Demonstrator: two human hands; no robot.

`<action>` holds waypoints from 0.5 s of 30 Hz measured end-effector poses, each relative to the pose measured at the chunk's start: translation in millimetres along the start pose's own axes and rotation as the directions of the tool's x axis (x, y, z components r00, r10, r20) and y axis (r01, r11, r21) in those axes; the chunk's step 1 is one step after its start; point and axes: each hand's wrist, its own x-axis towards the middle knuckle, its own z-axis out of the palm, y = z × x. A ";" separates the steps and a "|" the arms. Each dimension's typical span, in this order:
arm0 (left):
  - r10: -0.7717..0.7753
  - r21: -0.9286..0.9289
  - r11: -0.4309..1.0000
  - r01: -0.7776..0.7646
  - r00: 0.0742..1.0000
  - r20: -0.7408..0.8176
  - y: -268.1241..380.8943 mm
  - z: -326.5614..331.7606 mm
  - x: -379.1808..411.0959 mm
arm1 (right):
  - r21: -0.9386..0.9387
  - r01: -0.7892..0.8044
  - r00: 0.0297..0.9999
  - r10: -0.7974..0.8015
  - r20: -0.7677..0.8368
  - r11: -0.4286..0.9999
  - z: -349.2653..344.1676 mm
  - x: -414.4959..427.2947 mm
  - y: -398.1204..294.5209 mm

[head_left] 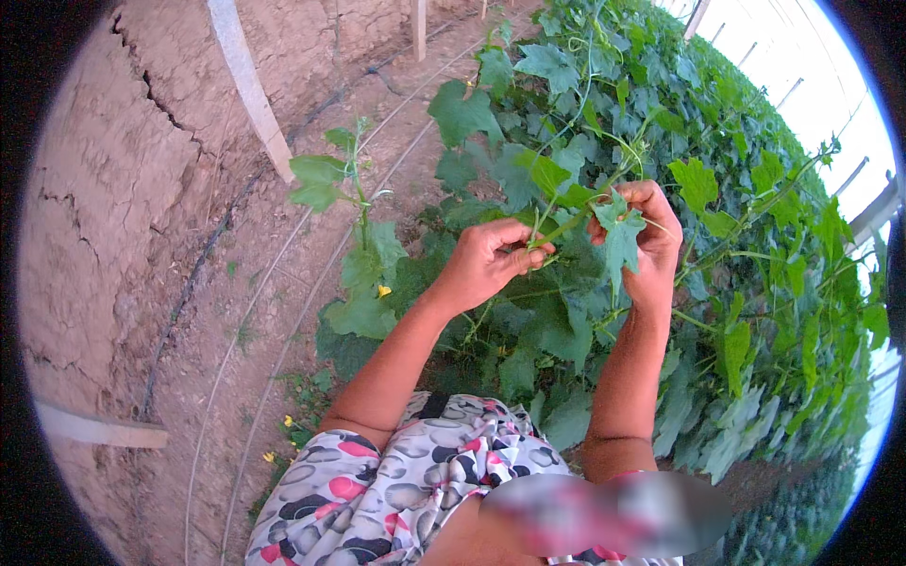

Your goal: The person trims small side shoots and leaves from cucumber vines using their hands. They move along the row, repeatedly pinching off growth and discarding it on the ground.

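Note:
Both my hands are at a green vine stem with lobed leaves and thin tendrils, in front of dense climbing foliage. My left hand pinches the stem's lower left end between thumb and fingers. Just to the right, my right hand has its fingers closed around the same vine, partly behind a small lobed leaf that hides some fingertips. Above the hands, a thin green-blue string runs down among the leaves.
Leafy vines fill the right side. At the left, a cracked earth wall, pale posts, a black hose and thin lines flank bare soil. A separate leafy shoot with a yellow flower stands left of my hands.

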 end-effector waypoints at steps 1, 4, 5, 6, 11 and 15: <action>0.004 0.006 1.000 -0.004 1.000 -0.006 -2.5 -0.3 -1.0 | -0.050 0.032 0.999 -0.032 0.004 0.998 2.0 -0.7 -3.2; 0.047 0.026 0.999 -0.047 0.999 -0.021 -7.1 1.0 -4.7 | -0.320 0.222 0.975 -0.217 0.053 0.921 5.5 1.2 -8.8; 0.079 0.034 0.996 -0.079 0.996 -0.027 -5.5 2.0 -5.9 | -0.214 0.185 0.980 -0.196 -0.028 0.959 6.3 1.0 -10.5; 0.112 0.044 0.993 -0.110 0.993 -0.031 -4.6 2.8 -7.2 | -0.102 0.155 0.980 -0.166 -0.108 0.983 8.6 -0.6 -13.1; 0.159 0.225 0.960 -0.165 0.986 0.044 -7.1 6.3 -16.6 | -0.196 0.178 0.893 -0.242 -0.381 0.964 6.9 39.5 -34.1; 0.175 0.268 0.937 -0.224 0.965 0.194 -14.2 19.9 -23.5 | 0.291 0.220 0.954 -0.144 -0.263 0.931 20.9 111.0 -44.9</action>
